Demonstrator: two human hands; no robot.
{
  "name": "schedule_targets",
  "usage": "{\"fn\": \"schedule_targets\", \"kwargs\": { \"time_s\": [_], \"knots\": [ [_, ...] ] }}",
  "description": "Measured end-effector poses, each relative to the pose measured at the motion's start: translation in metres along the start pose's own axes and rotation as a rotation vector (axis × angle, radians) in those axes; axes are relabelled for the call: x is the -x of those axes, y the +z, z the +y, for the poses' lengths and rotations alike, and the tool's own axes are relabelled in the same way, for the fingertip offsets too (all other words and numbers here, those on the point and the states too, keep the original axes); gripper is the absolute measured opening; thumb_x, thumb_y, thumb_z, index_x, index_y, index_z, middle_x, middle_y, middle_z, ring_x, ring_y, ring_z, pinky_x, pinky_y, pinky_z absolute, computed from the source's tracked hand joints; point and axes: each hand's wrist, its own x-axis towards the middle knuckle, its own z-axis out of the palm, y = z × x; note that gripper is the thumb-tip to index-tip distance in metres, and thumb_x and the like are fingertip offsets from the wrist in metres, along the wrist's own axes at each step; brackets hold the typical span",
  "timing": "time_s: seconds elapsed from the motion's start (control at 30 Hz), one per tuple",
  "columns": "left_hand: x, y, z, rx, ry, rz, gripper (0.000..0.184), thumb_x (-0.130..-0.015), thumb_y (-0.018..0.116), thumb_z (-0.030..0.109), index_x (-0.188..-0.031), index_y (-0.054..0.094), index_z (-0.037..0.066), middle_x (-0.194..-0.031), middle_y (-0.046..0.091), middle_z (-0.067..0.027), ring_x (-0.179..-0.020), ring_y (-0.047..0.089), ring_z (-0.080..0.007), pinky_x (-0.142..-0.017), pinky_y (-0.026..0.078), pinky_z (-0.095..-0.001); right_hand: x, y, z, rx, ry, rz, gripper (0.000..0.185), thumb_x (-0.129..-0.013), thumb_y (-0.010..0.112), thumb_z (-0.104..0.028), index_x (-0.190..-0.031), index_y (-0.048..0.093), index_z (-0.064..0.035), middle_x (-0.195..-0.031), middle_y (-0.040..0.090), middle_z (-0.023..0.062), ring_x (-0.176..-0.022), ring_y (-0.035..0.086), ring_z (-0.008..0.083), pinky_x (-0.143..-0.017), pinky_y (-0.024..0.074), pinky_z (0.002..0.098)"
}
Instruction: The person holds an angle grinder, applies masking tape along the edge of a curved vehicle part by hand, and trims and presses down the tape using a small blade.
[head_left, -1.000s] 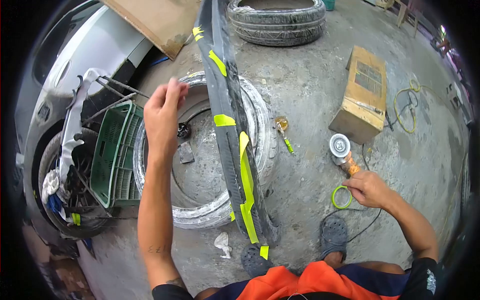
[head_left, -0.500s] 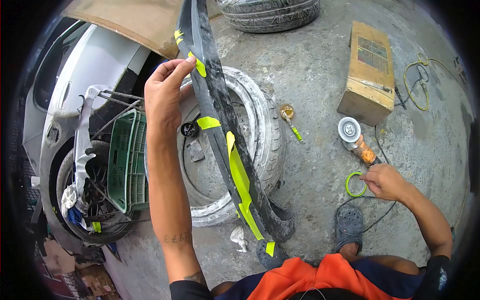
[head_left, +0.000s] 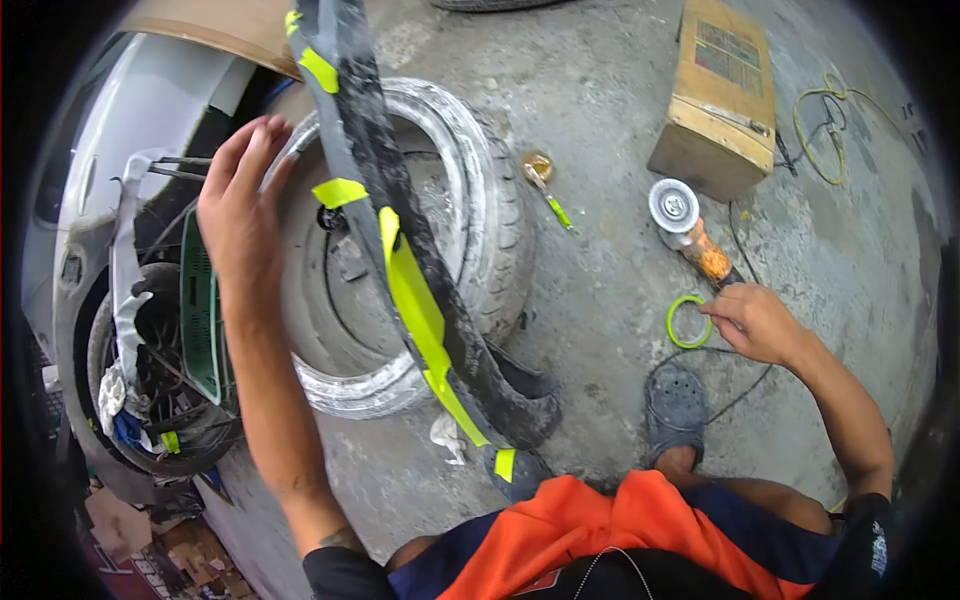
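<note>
A long, curved black car trim piece with dusty, scuffed patches stands across a tire, leaning over it. Strips of neon-yellow masking tape are stuck along its left edge. My left hand is to the left of the trim piece, apart from it, its fingers stretched out and slightly blurred. Between the fingers of my right hand is the rim of a thin roll of green-yellow masking tape, held above the floor.
An angle grinder with a cord stands beyond my right hand, near a wooden box. A small container and a green-handled brush lie right of the tire. At left are a green crate and a white car.
My left hand has let go of the tape on the trim piece's upper edge and moved left and down. My right hand still holds the tape roll. The camera view has shifted.
</note>
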Motion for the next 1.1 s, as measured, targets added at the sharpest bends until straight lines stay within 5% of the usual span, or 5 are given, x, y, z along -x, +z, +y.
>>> {"fn": "schedule_targets", "kwargs": {
  "time_s": [0.2, 0.53, 0.73, 1.07, 1.1],
  "knots": [
    [0.077, -0.09, -0.03, -0.298, -0.083, 0.159, 0.035, -0.106, 0.058, 0.021, -0.127, 0.062, -0.007, -0.099, 0.068, -0.0086, -0.084, 0.066, -0.0117, -0.094, 0.053, -0.03, 0.006, 0.003, 0.009, -0.025, 0.006, 0.001, 0.02, -0.081, 0.068, -0.002, -0.101, 0.073, -0.0041, -0.085, 0.068, 0.0135, -0.082, 0.066, 0.0348, -0.073, 0.053, 0.0455],
    [0.269, -0.232, -0.042, -0.548, -0.408, 0.489, 0.029, -0.105, 0.061, 0.021, -0.122, 0.066, -0.002, -0.098, 0.07, -0.0071, -0.081, 0.062, -0.0109, -0.082, 0.051, -0.0266, -0.096, 0.049, 0.01, -0.283, 0.011, 0.038, 0.013, -0.088, 0.074, -0.011, -0.098, 0.074, -0.0029, -0.086, 0.07, 0.0136, -0.076, 0.069, 0.0275, -0.067, 0.0542, 0.0373],
    [0.346, -0.222, -0.022, -0.584, -0.594, 0.584, 0.028, -0.105, 0.059, 0.025, -0.107, 0.068, -0.002, -0.081, 0.063, -0.0028, -0.072, 0.057, -0.0104, -0.07, 0.046, -0.0251, -0.216, 0.126, 0.028, -0.499, 0.342, 0.301, 0.043, -0.083, 0.082, -0.02, -0.117, 0.064, -0.0007, -0.095, 0.07, 0.0131, -0.08, 0.068, 0.0229, -0.071, 0.0545, 0.0355],
    [0.57, -0.201, -0.027, -0.535, -1.159, 0.2, 0.022, -0.101, 0.067, 0.022, -0.106, 0.065, 0.001, -0.094, 0.068, -0.0059, -0.088, 0.063, -0.0149, -0.083, 0.053, -0.032, -0.272, 0.157, 0.051, -0.262, 0.397, 0.404, 0.044, -0.077, 0.085, -0.019, -0.108, 0.062, -0.0003, -0.096, 0.066, 0.0171, -0.091, 0.065, 0.0343, -0.083, 0.0527, 0.0447],
    [0.549, -0.177, -0.007, -0.794, -1.513, -0.126, 0.061, -0.102, 0.058, 0.046, -0.142, 0.057, 0.0, -0.137, 0.063, -0.0215, -0.132, 0.055, -0.0281, -0.114, 0.037, -0.0393, -0.273, 0.159, 0.054, -0.299, 0.391, 0.374, 0.04, -0.076, 0.085, -0.018, -0.105, 0.063, -0.0009, -0.094, 0.067, 0.0167, -0.09, 0.066, 0.0344, -0.082, 0.053, 0.0448]
  ]
}}
